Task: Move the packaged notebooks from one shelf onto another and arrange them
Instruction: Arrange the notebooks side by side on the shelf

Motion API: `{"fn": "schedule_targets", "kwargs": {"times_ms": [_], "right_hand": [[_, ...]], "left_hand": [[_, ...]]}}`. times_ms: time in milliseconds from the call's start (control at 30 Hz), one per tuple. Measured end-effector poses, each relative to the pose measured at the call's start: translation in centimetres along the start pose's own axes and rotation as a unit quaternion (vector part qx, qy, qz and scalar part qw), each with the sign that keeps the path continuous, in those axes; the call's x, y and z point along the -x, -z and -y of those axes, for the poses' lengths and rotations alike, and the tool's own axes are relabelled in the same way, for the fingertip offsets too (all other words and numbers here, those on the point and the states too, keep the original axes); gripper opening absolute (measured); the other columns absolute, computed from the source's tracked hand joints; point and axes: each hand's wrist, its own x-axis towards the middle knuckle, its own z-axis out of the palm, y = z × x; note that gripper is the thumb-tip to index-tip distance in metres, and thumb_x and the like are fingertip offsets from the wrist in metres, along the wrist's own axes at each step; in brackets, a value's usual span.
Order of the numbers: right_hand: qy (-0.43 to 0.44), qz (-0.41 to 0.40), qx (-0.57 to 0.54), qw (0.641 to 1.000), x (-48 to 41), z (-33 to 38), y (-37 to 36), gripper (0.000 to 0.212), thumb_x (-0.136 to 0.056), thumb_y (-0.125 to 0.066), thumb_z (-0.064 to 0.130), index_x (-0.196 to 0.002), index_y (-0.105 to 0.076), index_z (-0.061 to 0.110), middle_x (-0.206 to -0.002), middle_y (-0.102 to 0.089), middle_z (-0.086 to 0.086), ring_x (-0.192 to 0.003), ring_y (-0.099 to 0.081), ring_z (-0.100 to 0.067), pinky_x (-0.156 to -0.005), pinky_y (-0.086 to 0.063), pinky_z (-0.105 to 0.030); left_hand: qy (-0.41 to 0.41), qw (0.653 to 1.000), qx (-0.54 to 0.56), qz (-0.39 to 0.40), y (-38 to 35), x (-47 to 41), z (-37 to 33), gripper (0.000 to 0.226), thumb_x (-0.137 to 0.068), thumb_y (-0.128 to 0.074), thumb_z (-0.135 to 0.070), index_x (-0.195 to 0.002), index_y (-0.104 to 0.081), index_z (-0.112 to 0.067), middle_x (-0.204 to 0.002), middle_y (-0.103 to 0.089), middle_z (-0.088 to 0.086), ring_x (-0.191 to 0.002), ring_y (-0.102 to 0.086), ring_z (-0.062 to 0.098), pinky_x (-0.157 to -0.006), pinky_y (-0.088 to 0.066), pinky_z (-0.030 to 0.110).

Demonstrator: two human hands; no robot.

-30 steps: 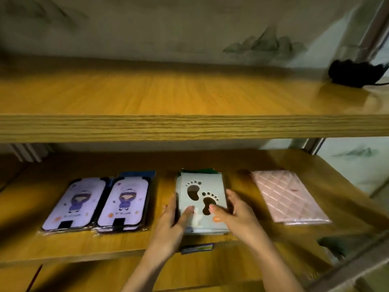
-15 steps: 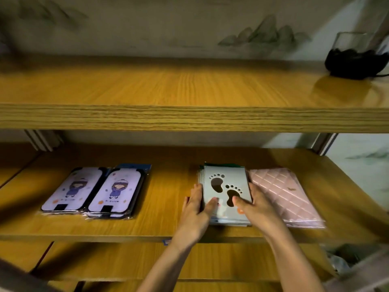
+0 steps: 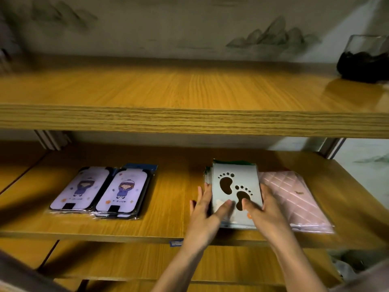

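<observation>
Two wooden shelves fill the view: the upper shelf (image 3: 189, 91) runs broad across the top, with a glass vessel of dark contents (image 3: 364, 62) at its far right, cut off by the frame edge. The lower shelf (image 3: 172, 209) beneath it carries all the packaged notebooks. At its right lies a pink quilted notebook (image 3: 299, 203) in clear wrap, and well apart at the left two cartoon-girl notebooks (image 3: 84, 188) lie side by side, touching. The footprint notebook stack (image 3: 235, 184) sits just beside the pink one, straight ahead of the person and between the hands, its long axis running from the shelf's front edge toward the back. The left hand (image 3: 207, 216) lies against the stack's left edge with fingers straight and its thumb flat on the cover. The right hand (image 3: 268, 213) mirrors it on the right edge, likewise open-fingered, so both press the stack rather than clasp it, and neither is nearer than the other. Any lift to the upper shelf would likely need the fingers to get under the pile first. The pile's count cannot be told, since only green edges peek out behind the top cover, and whether the stack touches the pink notebook is hidden under the right hand. A small blue label (image 3: 175, 243) on the shelf's front edge is too blurred to read.
</observation>
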Motion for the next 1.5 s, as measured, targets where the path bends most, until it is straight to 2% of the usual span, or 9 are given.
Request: {"fn": "schedule_targets", "kwargs": {"times_ms": [233, 500, 633, 800, 900, 1000, 1100, 1333, 1500], "right_hand": [[0.039, -0.075, 0.040, 0.996, 0.0, 1.5, 0.0, 0.062, -0.084, -0.060, 0.033, -0.138, -0.030, 0.035, -0.140, -0.050, -0.004, -0.130, -0.045, -0.031, -0.105, -0.035, -0.059], [0.047, 0.034, -0.028, 0.998, 0.6, 4.9, -4.8, 0.064, -0.089, -0.057, 0.024, -0.145, -0.026, 0.026, -0.139, -0.050, -0.004, -0.115, -0.058, -0.021, -0.096, -0.049, -0.048], [0.021, 0.101, 0.010, 0.995, 1.2, 5.7, -9.3, 0.074, -0.091, -0.053, 0.027, -0.150, -0.009, 0.027, -0.155, -0.025, -0.002, -0.136, -0.037, -0.022, -0.111, -0.033, -0.047], [0.032, 0.121, 0.133, 0.983, 1.4, 5.7, -11.6, 0.066, -0.098, -0.042, 0.028, -0.150, -0.004, 0.013, -0.157, -0.017, -0.005, -0.141, -0.027, -0.020, -0.112, -0.026, -0.031], [0.050, 0.102, 0.175, 0.978, 1.0, 5.4, -12.0, 0.063, -0.098, -0.041, 0.026, -0.150, -0.008, 0.012, -0.153, -0.026, -0.008, -0.137, -0.034, -0.021, -0.109, -0.033, -0.032], [0.059, 0.101, 0.201, 0.972, 0.9, 5.0, -12.4, 0.065, -0.098, -0.042, 0.024, -0.150, -0.006, 0.012, -0.156, -0.021, -0.009, -0.141, -0.027, -0.022, -0.115, -0.029, -0.036], [0.116, 0.092, 0.220, 0.964, 1.5, 4.9, -11.9, 0.063, -0.098, -0.041, 0.022, -0.150, -0.006, 0.012, -0.160, -0.004, -0.001, -0.147, -0.002, -0.017, -0.118, -0.008, -0.031], [0.057, -0.048, 0.192, 0.978, 1.0, 3.0, -4.2, 0.055, -0.093, -0.051, 0.021, -0.144, -0.030, 0.021, -0.143, -0.042, -0.004, -0.129, -0.044, -0.020, -0.106, -0.041, -0.036], [-0.013, -0.050, 0.232, 0.971, 1.2, 1.9, -1.3, 0.056, -0.090, -0.055, 0.032, -0.140, -0.036, 0.015, -0.136, -0.052, -0.007, -0.127, -0.046, -0.026, -0.107, -0.038, -0.045]], "left_hand": [[-0.014, 1.000, 0.019, 0.009, 0.5, 0.2, -0.9, 0.072, -0.084, -0.054, -0.049, -0.143, -0.013, -0.039, -0.155, -0.004, -0.017, -0.143, 0.013, 0.017, -0.116, -0.001, 0.044], [-0.072, 0.994, 0.004, -0.084, 7.6, 0.9, -1.0, 0.066, -0.086, -0.051, -0.044, -0.144, -0.020, -0.034, -0.148, -0.029, -0.014, -0.140, -0.023, 0.012, -0.116, -0.021, 0.042], [-0.027, 0.996, 0.035, -0.076, 11.2, 0.8, 0.7, 0.054, -0.090, -0.053, -0.025, -0.140, -0.035, -0.014, -0.111, -0.061, -0.005, -0.110, -0.053, 0.017, -0.091, -0.046, 0.031], [-0.014, 0.997, 0.026, -0.068, 12.5, 0.2, 2.2, 0.011, -0.090, -0.054, -0.016, -0.101, -0.053, -0.014, -0.094, -0.062, 0.004, -0.090, -0.059, 0.016, -0.070, -0.044, 0.020], [-0.035, 0.998, -0.011, -0.056, 12.1, -0.4, 2.4, 0.032, -0.090, -0.054, -0.014, -0.118, -0.042, -0.022, -0.090, -0.056, -0.007, -0.087, -0.055, 0.008, -0.064, -0.043, 0.015], [-0.052, 0.993, -0.087, -0.062, 11.6, -1.0, 3.0, 0.043, -0.088, -0.055, -0.009, -0.129, -0.042, -0.013, -0.118, -0.057, 0.004, -0.113, -0.054, 0.025, -0.083, -0.051, 0.023], [-0.082, 0.967, -0.224, -0.092, 10.8, -1.1, 3.2, 0.071, -0.085, -0.052, 0.005, -0.146, -0.020, -0.013, -0.156, -0.016, 0.005, -0.144, -0.014, 0.020, -0.116, -0.024, 0.038], [-0.163, 0.959, -0.225, -0.046, 6.9, -0.3, 1.6, 0.050, -0.094, -0.045, -0.019, -0.142, -0.029, -0.023, -0.153, -0.022, -0.009, -0.142, -0.013, 0.005, -0.117, -0.014, 0.024], [-0.143, 0.950, -0.278, -0.002, 3.0, -0.2, 1.0, 0.052, -0.095, -0.036, -0.038, -0.143, -0.024, -0.022, -0.154, -0.017, -0.008, -0.139, -0.002, 0.001, -0.118, 0.001, 0.028]]}}
